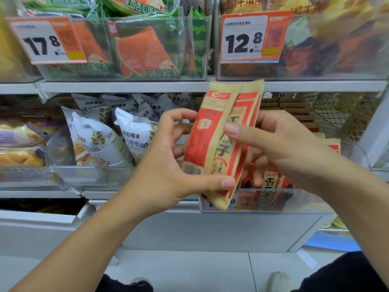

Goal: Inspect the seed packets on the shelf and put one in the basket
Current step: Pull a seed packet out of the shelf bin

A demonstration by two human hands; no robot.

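Two tan-and-red paper seed packets [221, 142] are held upright, overlapping, before the shelf [126, 86]; the left hand [168, 159] pinches their lower edge, the right hand [280, 144] grips their right side. Their printing is partly covered by fingers. Behind, more red packets [270, 186] read 香瓜子. Price tags [252, 37] above read 12.8 and 17.8.

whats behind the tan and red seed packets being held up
More red seed packets standing in a clear plastic bin, and fingers of both hands. The bin's price tag is mostly covered.
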